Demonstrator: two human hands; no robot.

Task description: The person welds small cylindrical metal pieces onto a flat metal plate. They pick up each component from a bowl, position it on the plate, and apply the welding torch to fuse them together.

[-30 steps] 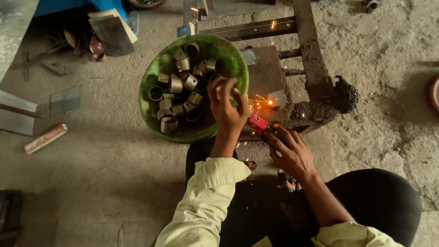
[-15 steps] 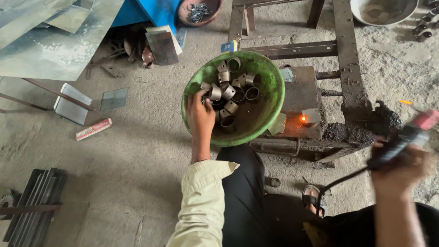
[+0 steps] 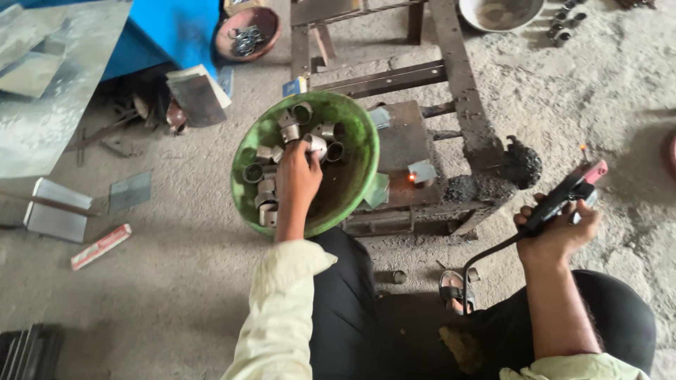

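The left hand (image 3: 299, 176) reaches into the round green plastic bowl (image 3: 355, 134), which sits on the sandy concrete floor (image 3: 176, 281) against the rusty flat steel work plate (image 3: 401, 144); its fingers are curled down among the short grey metal tube rings (image 3: 289, 130) heaped in the far and left parts of the bowl, touching one, though whether they have closed on it cannot be told. The right hand (image 3: 556, 236) is held out to the right, well apart from the bowl; its fingers are wrapped firmly round the black-handled welding electrode holder with red jaws (image 3: 567, 193), tip tilted up and away, a black cable (image 3: 482, 257) trailing from it towards the sandalled foot (image 3: 454, 290). On the work plate lies a small grey square metal piece (image 3: 422, 171) with an orange glowing spot at its left edge; dark slag is piled just beside the plate on the right.
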